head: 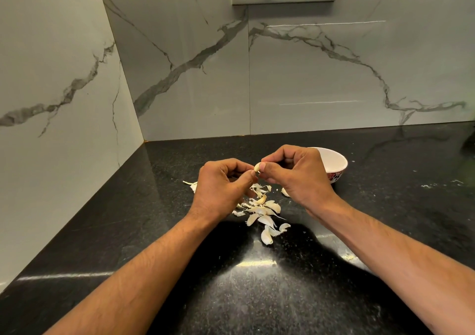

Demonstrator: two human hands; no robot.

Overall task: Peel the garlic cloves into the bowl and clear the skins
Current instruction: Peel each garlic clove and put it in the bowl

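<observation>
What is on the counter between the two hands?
In the head view, a heap of garlic skins and cloves lies on the counter between the left hand and right hand.

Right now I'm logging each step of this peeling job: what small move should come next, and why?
Probably pull the skin off the garlic clove: both the left hand and the right hand pinch it above the pile of skins, and it is not yet over the bowl.

Pale garlic clove [257,167] pinched above scattered skins [262,210].
</observation>
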